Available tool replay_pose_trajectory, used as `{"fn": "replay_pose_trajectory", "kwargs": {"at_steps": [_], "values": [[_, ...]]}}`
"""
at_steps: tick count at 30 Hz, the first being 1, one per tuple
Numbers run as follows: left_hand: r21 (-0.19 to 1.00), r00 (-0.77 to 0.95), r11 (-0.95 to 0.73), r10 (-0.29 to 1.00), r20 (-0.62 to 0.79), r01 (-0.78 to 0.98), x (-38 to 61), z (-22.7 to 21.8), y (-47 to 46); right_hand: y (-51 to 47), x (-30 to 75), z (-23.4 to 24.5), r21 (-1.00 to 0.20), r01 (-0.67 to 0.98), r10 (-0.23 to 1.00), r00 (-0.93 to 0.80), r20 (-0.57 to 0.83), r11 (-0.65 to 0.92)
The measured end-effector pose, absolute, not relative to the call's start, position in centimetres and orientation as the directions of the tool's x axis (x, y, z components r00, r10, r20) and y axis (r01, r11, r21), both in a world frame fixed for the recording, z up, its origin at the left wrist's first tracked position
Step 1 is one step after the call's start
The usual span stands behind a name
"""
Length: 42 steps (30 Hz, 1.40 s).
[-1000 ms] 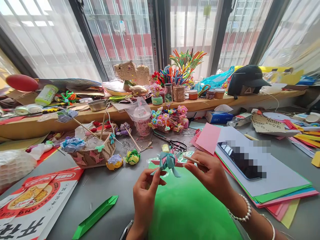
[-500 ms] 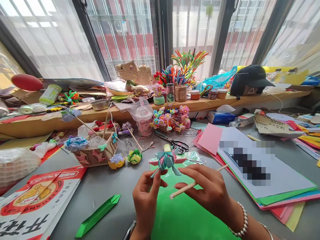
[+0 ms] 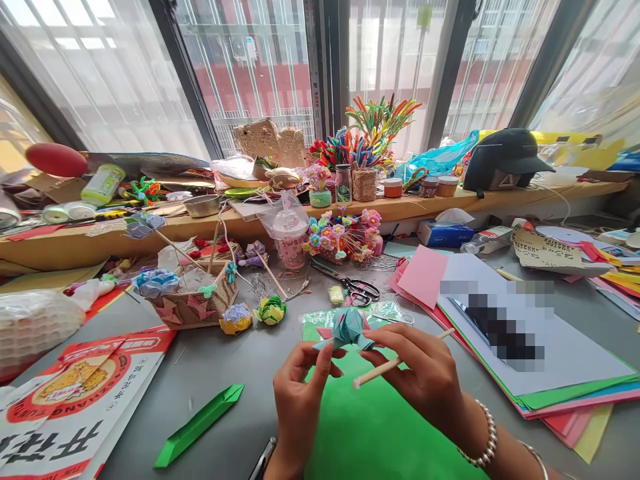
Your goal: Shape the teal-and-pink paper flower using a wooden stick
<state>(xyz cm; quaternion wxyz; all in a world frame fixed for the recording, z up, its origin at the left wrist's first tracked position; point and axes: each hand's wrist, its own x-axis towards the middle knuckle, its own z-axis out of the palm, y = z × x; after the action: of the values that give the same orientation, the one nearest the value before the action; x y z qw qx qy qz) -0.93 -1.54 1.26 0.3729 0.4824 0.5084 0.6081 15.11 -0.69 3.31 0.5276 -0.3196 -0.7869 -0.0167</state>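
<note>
A folded paper flower in teal and pink is held up above a green sheet. My left hand pinches one teal petal at its left side between thumb and fingers. At the opposite side, the fingertips of my right hand touch another petal. A pale wooden stick lies across my right hand, gripped between its fingers, with the whitish blunt end pointing down and left. To the left on the grey table rests a folded green paper strip.
Behind the flower lie black scissors. Stacked coloured paper covers the right side. A cardboard basket with paper flowers stands left, near a yellow-green paper flower. A printed food bag lies at front left.
The flower has tilted, and its teal centre now faces more upward. My right fingertips have come onto its right petal. The stick has shifted slightly with my right hand.
</note>
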Motion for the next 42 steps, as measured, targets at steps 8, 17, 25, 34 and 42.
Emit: {"fn": "replay_pose_trajectory", "kwargs": {"at_steps": [8, 17, 25, 34, 42], "values": [[0.928, -0.305, -0.31, 0.881, 0.362, 0.207, -1.3, 1.4, -1.6, -0.5, 15.2, 3.6, -0.475, 0.507, 0.623, -0.168, 0.764, 0.719], [0.977, -0.244, -0.215, 0.947, 0.21, 0.008, -0.9, 1.6, -1.4, -0.4, 15.3, 3.6, -0.498, 0.476, 0.639, -0.195, 0.744, 0.725], [0.745, -0.055, 0.245, 0.934, -0.353, -0.62, -1.6, 0.9, 0.5, -0.3, 15.9, 4.0, -0.527, 0.522, 0.665, -0.11, 0.738, 0.671], [0.531, 0.017, 0.318, 0.868, -0.496, -0.785, -1.3, 1.3, 0.8, 0.1, 16.0, 3.8, -0.549, 0.511, 0.682, -0.106, 0.723, 0.661], [0.558, -0.001, 0.297, 0.883, -0.47, -0.775, -1.1, 1.3, 0.7, 0.5, 16.0, 3.6, -0.591, 0.519, 0.743, -0.139, 0.655, 0.618]]}}
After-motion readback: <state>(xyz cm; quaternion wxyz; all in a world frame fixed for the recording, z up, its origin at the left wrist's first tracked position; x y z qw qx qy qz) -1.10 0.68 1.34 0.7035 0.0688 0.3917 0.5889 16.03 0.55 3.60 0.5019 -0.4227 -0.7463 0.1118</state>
